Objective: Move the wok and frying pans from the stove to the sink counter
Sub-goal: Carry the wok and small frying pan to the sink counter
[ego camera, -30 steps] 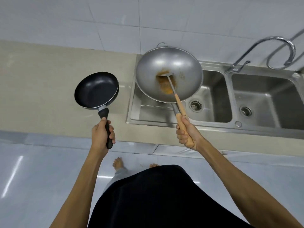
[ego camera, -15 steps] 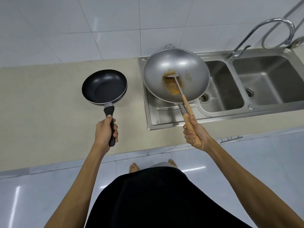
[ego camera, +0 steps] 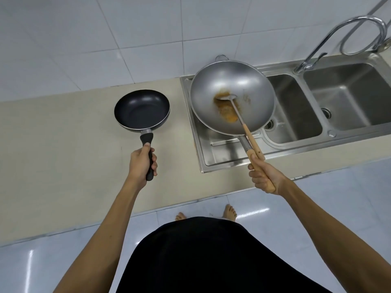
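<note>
1. A black frying pan was held over the beige counter by the left hand, fingers wrapped tight round its handle.
2. The wok, a spatula inside, was held above the sink by the right hand, clenched on the wooden handle.

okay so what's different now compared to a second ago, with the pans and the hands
Little changed. The view turned, so the counter and sink sit at a new angle. The left hand still grips the black frying pan, the right hand the wok with the spatula inside.
</note>
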A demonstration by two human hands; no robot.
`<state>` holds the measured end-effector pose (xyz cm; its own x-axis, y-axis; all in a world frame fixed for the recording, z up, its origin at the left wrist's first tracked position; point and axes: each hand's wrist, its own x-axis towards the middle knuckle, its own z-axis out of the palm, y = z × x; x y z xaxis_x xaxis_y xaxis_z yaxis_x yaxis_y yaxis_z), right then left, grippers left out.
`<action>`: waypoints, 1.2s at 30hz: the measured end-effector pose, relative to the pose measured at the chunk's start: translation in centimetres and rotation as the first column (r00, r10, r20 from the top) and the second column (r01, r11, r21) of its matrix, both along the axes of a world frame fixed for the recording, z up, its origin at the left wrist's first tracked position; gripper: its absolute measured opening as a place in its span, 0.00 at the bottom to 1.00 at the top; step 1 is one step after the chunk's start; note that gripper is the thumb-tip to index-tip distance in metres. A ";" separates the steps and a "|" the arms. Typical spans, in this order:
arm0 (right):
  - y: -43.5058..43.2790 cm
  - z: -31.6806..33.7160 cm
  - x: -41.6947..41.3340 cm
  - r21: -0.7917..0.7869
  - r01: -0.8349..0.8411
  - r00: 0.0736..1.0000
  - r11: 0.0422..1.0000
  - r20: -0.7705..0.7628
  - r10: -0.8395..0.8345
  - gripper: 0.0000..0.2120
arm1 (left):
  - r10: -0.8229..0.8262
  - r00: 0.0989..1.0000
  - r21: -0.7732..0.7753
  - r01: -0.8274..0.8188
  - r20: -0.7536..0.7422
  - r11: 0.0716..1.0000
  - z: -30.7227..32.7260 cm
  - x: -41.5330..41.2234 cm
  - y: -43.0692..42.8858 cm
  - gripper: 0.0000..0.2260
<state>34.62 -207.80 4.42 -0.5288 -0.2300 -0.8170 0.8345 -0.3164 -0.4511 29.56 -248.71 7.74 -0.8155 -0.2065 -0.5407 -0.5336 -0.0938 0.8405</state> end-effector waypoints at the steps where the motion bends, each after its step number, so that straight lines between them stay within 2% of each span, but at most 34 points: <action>1: -0.1 0.0 0.1 0.050 -0.023 1.000 0.998 -0.002 0.023 0.21 | -0.004 1.000 -0.005 0.004 0.009 1.000 -0.3 -0.4 0.0 0.13; 6: -0.8 -0.3 0.3 0.239 -0.118 0.992 0.964 -0.008 0.123 0.22 | -0.029 0.999 -0.053 0.030 0.027 0.998 -1.6 -1.8 -0.4 0.11; 17: -1.1 -0.4 0.0 0.363 -0.217 0.974 0.906 0.015 0.228 0.22 | -0.086 0.995 -0.100 0.090 0.048 0.991 -3.8 -4.2 -0.3 0.12; 27: -1.0 -0.6 -0.1 0.326 -0.204 0.978 0.923 0.034 0.204 0.20 | -0.109 0.992 -0.093 0.114 0.063 0.989 -4.6 -5.1 -0.3 0.12; 36: -1.4 -1.2 0.2 0.385 -0.240 0.970 0.891 0.060 0.235 0.19 | -0.133 0.988 -0.100 0.141 0.081 0.985 -5.1 -5.2 -0.6 0.13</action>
